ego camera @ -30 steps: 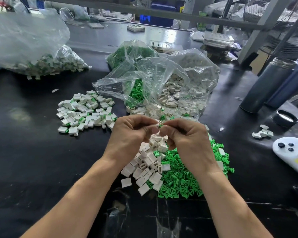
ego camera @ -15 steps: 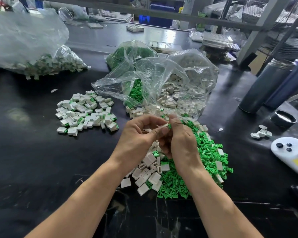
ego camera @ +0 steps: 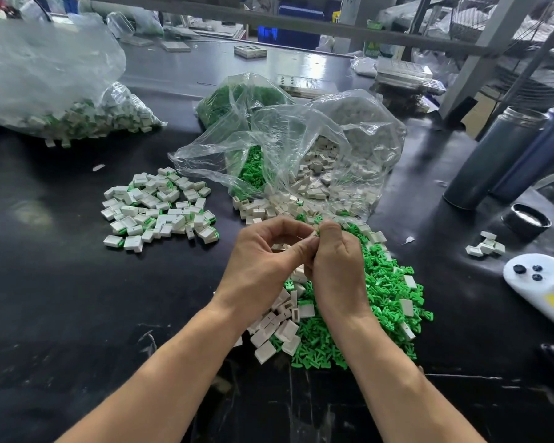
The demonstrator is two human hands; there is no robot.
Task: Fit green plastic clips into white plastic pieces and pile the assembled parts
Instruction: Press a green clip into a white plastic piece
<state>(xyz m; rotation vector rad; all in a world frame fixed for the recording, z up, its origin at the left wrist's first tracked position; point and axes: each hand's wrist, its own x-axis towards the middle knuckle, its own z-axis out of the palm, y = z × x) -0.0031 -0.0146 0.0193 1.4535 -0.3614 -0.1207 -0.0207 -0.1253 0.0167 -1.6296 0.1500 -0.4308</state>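
Black worktop, glossy and scuffed, carries the whole job, with shelving and clutter behind it. Both hands meet above the middle of the surface, over the loose stock. The left hand has its fingers curled, thumb and forefinger closed on a small piece at the point where the two hands touch. The right hand is likewise curled, its thumb and forefinger pinching a green clip, of which only a sliver shows between the fingertips. The white piece in the left grip is almost wholly hidden by the fingers; whether the clip is seated in it cannot be told.

Directly beneath the hands and wrists lies a heap of loose green clips, with a heap of white pieces touching it on its left side. To the left of the hands, well apart, sits the pile of assembled parts, white with green edges showing. Beyond the hands an open clear bag spills white pieces and green clips onto the worktop. A second bag at far left holds assembled parts. At right stand two dark bottles, a black cap, a few stray white pieces and a white handheld device.
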